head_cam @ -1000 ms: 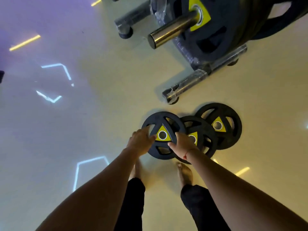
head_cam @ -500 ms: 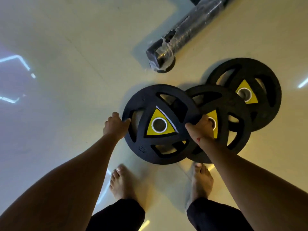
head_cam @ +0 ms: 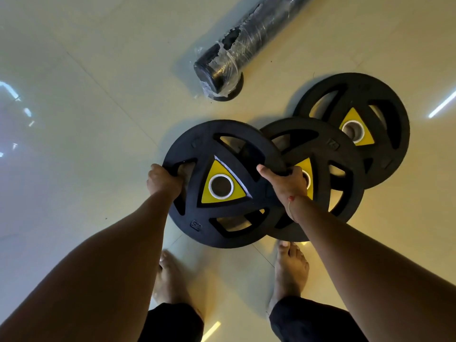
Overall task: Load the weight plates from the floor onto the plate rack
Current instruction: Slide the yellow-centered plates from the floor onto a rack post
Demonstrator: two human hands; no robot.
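Nearest plate (head_cam: 223, 183) now tilted up off floor (head_cam: 86, 99), closer to camera than half-second ago. Left hand (head_cam: 164, 182) fingers hooked through cutout, right hand (head_cam: 283, 181) gripping opposite rim, balancing load. Two plates (head_cam: 318, 178) (head_cam: 355, 129) lie overlapped behind. Rack foot (head_cam: 217, 77) just beyond.

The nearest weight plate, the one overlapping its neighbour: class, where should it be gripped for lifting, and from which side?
Grip the nearest weight plate by its rim at two opposite cut-out slots, fingers hooked through, coming from above on either side. The left hand and right hand already hold it there. The slots give purchase, and a balanced grip probably keeps it level clear of the middle plate.
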